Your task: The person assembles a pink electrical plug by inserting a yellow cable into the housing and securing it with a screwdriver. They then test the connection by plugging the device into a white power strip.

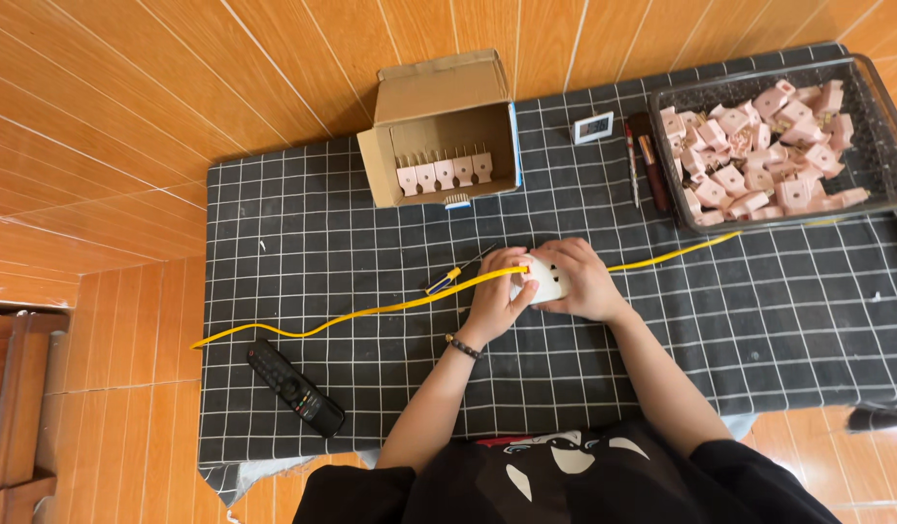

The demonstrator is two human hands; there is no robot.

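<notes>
Both hands meet mid-worktop: left hand [495,296] and right hand [582,281] close their fingers around a white plug block [546,279], steadying it where the yellow cable [371,311] passes beneath them.

Ahead of my hands I see the yellow cable [371,312] strung across the checked mat [303,223], with a screwdriver [447,278] just beside it. Beyond, the cardboard box [439,126] blocks the middle and the wire basket [880,146] the right. A remote [295,388] lies near left. Bare mat stretches right of my forearm.
</notes>
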